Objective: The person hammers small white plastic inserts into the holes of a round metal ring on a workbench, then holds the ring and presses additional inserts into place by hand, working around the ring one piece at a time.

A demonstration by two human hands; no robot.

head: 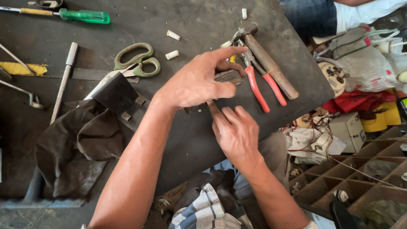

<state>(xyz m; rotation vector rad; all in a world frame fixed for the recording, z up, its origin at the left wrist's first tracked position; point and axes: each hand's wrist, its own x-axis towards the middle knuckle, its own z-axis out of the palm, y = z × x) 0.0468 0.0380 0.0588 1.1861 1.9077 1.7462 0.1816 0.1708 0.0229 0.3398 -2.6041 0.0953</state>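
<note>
A dark, worn surface (178, 17) in daylight; wooden compartmented shelving (339, 178) at right, apparently on the floor.

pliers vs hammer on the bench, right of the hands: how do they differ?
The pliers have two slim handles in red sleeves; the hammer has one thick, worn brown handle. The pliers' metal nose is slender, and the hammer's grey head is blunt and broader. The pliers lie nearer the left hand, the hammer on their far side. Both rest flat on the dark bench, side by side, slanted alike with metal ends pointing up-left, and neither is held.
</note>
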